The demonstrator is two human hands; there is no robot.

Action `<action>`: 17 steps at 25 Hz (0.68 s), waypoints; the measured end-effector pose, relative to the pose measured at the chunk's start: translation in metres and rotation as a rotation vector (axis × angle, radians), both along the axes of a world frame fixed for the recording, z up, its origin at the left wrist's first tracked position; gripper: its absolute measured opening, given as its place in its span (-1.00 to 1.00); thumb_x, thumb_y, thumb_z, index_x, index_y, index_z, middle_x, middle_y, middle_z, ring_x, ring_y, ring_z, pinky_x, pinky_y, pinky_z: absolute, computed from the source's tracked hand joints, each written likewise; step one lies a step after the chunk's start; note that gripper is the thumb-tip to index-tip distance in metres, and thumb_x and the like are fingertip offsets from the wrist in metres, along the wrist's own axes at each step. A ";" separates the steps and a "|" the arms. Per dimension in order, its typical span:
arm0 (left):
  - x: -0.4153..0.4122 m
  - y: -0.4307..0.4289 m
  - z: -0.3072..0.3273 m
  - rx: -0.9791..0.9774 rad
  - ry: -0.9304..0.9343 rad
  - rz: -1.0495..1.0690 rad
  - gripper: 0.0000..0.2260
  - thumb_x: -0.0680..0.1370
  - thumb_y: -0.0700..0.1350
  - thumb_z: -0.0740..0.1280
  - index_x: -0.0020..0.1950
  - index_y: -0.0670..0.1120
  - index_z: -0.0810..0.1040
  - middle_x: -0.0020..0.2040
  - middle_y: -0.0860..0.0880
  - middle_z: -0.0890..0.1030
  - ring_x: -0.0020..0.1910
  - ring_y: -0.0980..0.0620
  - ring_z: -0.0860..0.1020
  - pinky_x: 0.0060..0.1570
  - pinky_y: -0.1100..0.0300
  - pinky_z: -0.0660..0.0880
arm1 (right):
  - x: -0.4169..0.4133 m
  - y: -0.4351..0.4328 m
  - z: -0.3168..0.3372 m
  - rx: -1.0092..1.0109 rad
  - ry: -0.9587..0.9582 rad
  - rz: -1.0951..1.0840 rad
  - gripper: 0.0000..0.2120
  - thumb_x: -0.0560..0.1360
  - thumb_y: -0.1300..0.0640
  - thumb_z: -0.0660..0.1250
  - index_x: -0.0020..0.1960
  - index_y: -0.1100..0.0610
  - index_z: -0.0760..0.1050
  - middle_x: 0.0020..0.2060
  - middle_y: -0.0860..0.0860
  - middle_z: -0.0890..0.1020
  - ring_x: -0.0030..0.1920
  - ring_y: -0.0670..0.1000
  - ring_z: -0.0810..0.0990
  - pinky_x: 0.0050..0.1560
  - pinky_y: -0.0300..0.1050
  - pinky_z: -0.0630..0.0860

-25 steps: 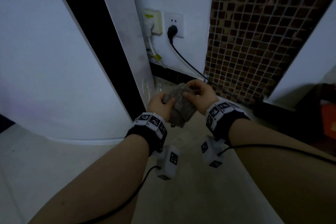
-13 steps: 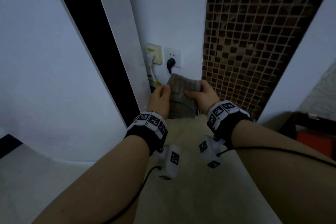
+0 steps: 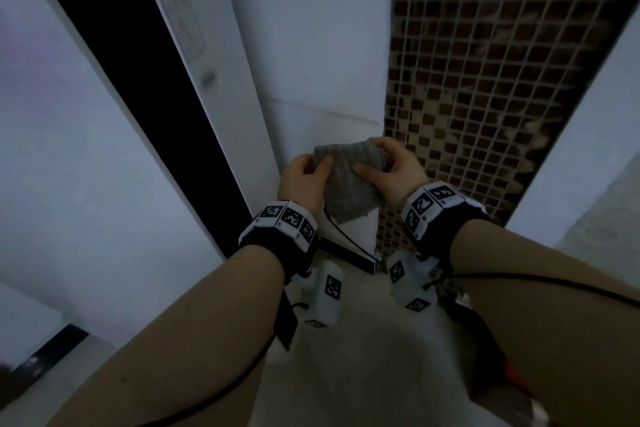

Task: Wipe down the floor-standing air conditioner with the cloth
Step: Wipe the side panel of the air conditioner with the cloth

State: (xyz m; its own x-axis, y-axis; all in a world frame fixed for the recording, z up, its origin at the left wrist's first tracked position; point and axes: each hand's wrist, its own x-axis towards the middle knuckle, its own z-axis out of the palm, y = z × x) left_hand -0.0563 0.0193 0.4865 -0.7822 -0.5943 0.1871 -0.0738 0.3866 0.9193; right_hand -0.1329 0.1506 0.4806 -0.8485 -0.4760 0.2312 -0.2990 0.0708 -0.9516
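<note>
Head view: both hands have carried the grey cloth [image 3: 346, 184] upward, and the look has tilted up with them. The left hand [image 3: 303, 182] grasps the cloth's left edge with its thumb on the near face. The right hand [image 3: 393, 172] pinches the top right corner, fingers curled over the fold. The cloth hangs in the air just to the right of the floor-standing air conditioner [image 3: 86, 132], near its white side panel [image 3: 214, 45] but not touching it.

A second ago the cloth was a crumpled lump held low. Half a second ago it had been smoothed into a flat pad, and now it sits as a folded pad higher against the cabinet's side. The wall sockets and plug seen to the right of the air conditioner then no longer show; more of the cabinet's tall side and the mosaic tile wall [image 3: 485, 80] beyond it fills the view.

My reading: the cloth is ready and wiping has not begun — the hands seem headed for the upper part of the cabinet.
</note>
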 end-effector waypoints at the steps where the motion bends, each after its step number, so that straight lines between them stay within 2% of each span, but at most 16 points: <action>1: -0.001 0.004 0.029 0.011 -0.006 0.005 -0.74 0.60 -0.06 0.26 0.10 -0.24 0.55 -0.07 -0.04 0.54 -0.16 0.08 0.50 -0.25 0.40 0.40 | 0.000 0.003 0.028 -0.002 -0.012 -0.002 -0.72 0.45 0.16 0.43 0.08 -0.01 0.41 -0.12 -0.11 0.55 -0.16 -0.23 0.53 -0.25 -0.42 0.53; 3: 0.000 0.011 0.088 0.013 -0.004 0.009 -0.76 0.60 -0.06 0.25 0.09 -0.23 0.54 -0.05 -0.05 0.54 -0.09 0.03 0.50 -0.17 0.33 0.39 | -0.001 0.008 0.084 -0.011 -0.038 -0.012 -0.70 0.45 0.14 0.43 0.10 -0.01 0.40 -0.11 -0.13 0.53 -0.16 -0.24 0.52 -0.27 -0.45 0.50; 6: 0.003 0.022 0.179 -0.032 0.035 0.023 -0.74 0.60 -0.06 0.26 0.08 -0.25 0.54 -0.07 -0.06 0.54 -0.11 0.02 0.50 -0.29 0.37 0.35 | 0.000 0.017 0.174 -0.029 -0.078 -0.007 -0.72 0.49 0.20 0.37 0.16 0.04 0.42 -0.04 -0.06 0.53 -0.09 -0.16 0.53 -0.20 -0.44 0.50; 9: 0.007 0.033 0.271 -0.065 0.073 0.049 -0.73 0.60 -0.04 0.26 0.08 -0.24 0.54 -0.09 -0.05 0.53 -0.15 0.04 0.49 -0.40 0.45 0.32 | 0.003 0.025 0.270 -0.053 -0.103 -0.003 -0.64 0.52 0.30 0.29 0.29 0.13 0.39 0.12 0.08 0.53 0.10 0.05 0.52 0.11 -0.09 0.52; 11: 0.010 0.040 0.332 -0.056 0.114 0.058 -0.73 0.60 -0.04 0.26 0.10 -0.24 0.54 -0.07 -0.05 0.54 -0.12 0.03 0.50 -0.28 0.43 0.39 | 0.005 0.030 0.331 -0.066 -0.080 -0.013 -0.64 0.52 0.33 0.27 0.28 0.14 0.37 0.17 0.15 0.51 0.12 0.12 0.52 0.15 0.02 0.52; 13: 0.014 0.047 0.390 -0.052 0.152 0.068 -0.73 0.60 -0.05 0.26 0.12 -0.24 0.54 -0.04 -0.06 0.55 -0.07 0.01 0.52 -0.10 0.26 0.47 | 0.008 0.036 0.389 -0.102 -0.042 -0.014 -0.67 0.51 0.34 0.27 0.22 0.13 0.35 0.13 0.17 0.51 0.04 0.11 0.54 0.00 -0.03 0.57; 14: 0.015 0.049 0.415 -0.063 0.171 0.080 -0.74 0.60 -0.05 0.27 0.11 -0.23 0.54 -0.04 -0.06 0.55 -0.06 0.00 0.52 -0.07 0.21 0.48 | 0.008 0.038 0.415 -0.121 -0.010 -0.012 -0.69 0.51 0.34 0.27 0.19 0.11 0.33 0.10 0.15 0.51 -0.03 0.05 0.55 -0.12 -0.14 0.58; 16: 0.016 0.050 0.458 -0.115 0.202 0.117 -0.74 0.60 -0.03 0.26 0.07 -0.22 0.55 -0.09 -0.04 0.56 -0.11 0.02 0.52 -0.13 0.28 0.45 | 0.009 0.039 0.457 -0.149 0.056 -0.004 -0.70 0.51 0.30 0.29 0.14 0.06 0.29 0.00 0.03 0.50 -0.12 -0.10 0.51 -0.34 -0.36 0.51; 17: 0.019 0.050 0.488 -0.135 0.221 0.141 -0.75 0.60 -0.02 0.25 0.04 -0.20 0.56 -0.14 -0.01 0.55 -0.17 0.07 0.51 -0.23 0.38 0.41 | 0.011 0.039 0.488 -0.176 0.079 0.014 -0.71 0.52 0.29 0.30 0.12 0.05 0.27 -0.05 -0.03 0.48 -0.13 -0.15 0.49 -0.40 -0.42 0.47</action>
State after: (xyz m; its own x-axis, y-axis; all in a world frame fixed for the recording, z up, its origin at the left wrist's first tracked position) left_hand -0.0376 0.0694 0.9744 -0.6253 -0.6521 0.4286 0.0612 0.5066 0.8600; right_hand -0.1223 0.1896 0.9689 -0.8178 -0.4341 0.3778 -0.3733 -0.0994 -0.9224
